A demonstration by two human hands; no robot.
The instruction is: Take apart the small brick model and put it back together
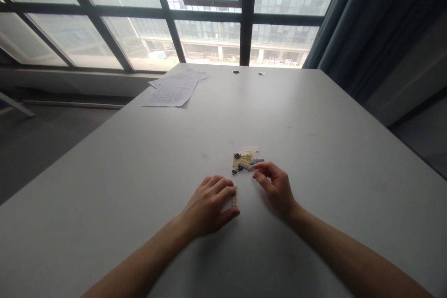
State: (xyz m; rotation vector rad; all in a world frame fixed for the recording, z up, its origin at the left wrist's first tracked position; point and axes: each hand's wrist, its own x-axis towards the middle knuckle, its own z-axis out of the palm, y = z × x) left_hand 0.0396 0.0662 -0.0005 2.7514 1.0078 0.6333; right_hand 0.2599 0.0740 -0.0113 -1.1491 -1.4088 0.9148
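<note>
A small heap of tiny building bricks [246, 159], tan, white, grey and dark blue, lies on the grey table [314, 139] just beyond my hands. My left hand [209, 205] rests on the table with its fingers curled around a small tan brick piece [235, 196], held between thumb and fingertips. My right hand [275, 186] sits to the right of it, its fingertips pinched together at the near right edge of the heap. What the pinch holds is too small to see.
A few printed paper sheets [174, 89] lie at the table's far left corner. Two round cable holes [236, 72] sit at the far edge by the big window. A dark curtain [366, 23] hangs at the right.
</note>
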